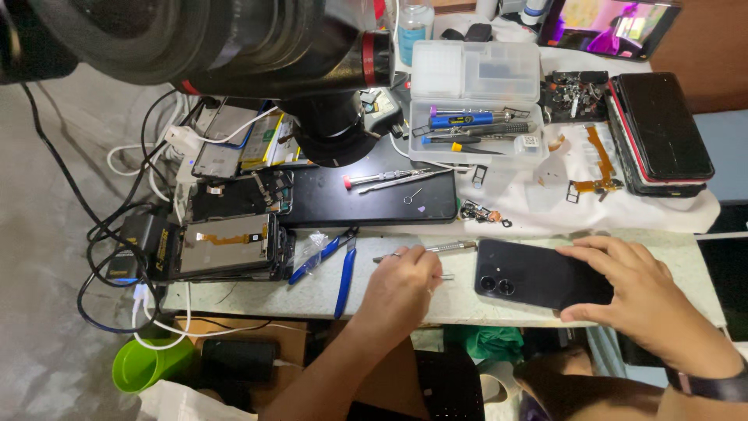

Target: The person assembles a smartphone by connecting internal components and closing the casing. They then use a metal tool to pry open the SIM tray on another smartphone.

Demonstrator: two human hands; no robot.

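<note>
A black phone [530,273] lies back side up on the pale worktable [312,292], its two camera lenses toward the left. My right hand [631,292] rests on the phone's right end, fingers spread over it. My left hand [403,284] is just left of the phone, closed on a thin metal tool [446,276] whose tip points at the phone's left edge. A silver screwdriver [444,248] lies on the table just above that hand.
Blue-handled pliers [343,269] lie left of my left hand. Opened phones and screens [226,245] are stacked at the left among cables. A microscope [327,93] stands over a black mat [366,195]. A clear tool box [475,101] and stacked phones [662,132] are behind.
</note>
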